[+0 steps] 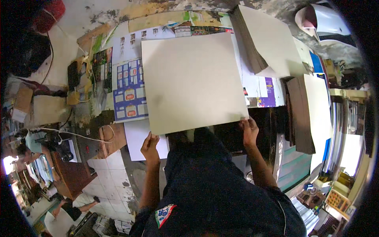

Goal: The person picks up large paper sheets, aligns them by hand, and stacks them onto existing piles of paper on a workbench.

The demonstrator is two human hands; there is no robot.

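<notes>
A large cream-coloured sheet of board (193, 81) spans the middle of the view, its near edge between my two hands. My left hand (151, 146) pinches its near left corner. At the near right corner, the fingers of my right hand (249, 131) are closed on the same sheet. Beneath it lie printed sheets (129, 89) that cover the worktable, one with blue and white panels. A plain white sheet (139, 143) sticks out at the table's near edge beside my left hand. What lies directly under the board is hidden.
Two thick stacks of similar board stand to the right, a far stack (272, 41) and a nearer one (316, 114). A pale cord (85, 136) runs along the left. Other people (43, 152) are at the far left. A rolled white sheet (327, 19) lies at the upper right.
</notes>
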